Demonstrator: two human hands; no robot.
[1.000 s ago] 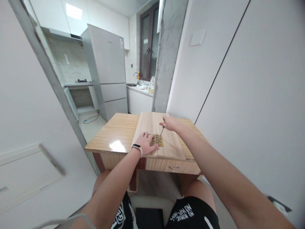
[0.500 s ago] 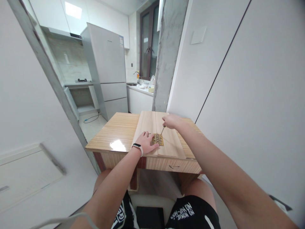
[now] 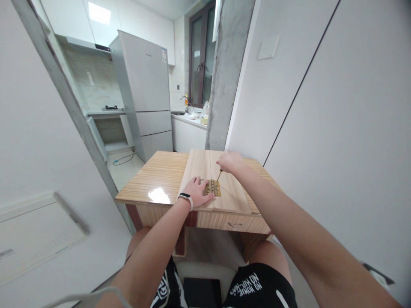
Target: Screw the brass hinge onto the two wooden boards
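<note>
A brass hinge [image 3: 213,187] lies opened flat across the seam between two pale wooden boards [image 3: 229,199]. My left hand [image 3: 196,191] rests palm down on the left board, fingers spread, its fingertips and thumb touching the hinge's left leaf. Above the right leaf, my right hand [image 3: 230,162] is closed around the handle of a screwdriver [image 3: 219,175]. The screwdriver slants down, its tip at the upper part of the right leaf; the handle is mostly hidden in my fist. Whether a screw sits under the tip is too small to tell.
The boards lie on a striped wooden table [image 3: 160,171] with a drawer [image 3: 234,223] at its front. A white wall [image 3: 337,128] stands close on the right. Behind are a grey fridge [image 3: 146,77] and a sink counter [image 3: 189,132]. My knees are under the table.
My right hand has shifted and turned slightly to the left on the screwdriver, which leans a little differently. My left hand and the hinge have stayed in place.
</note>
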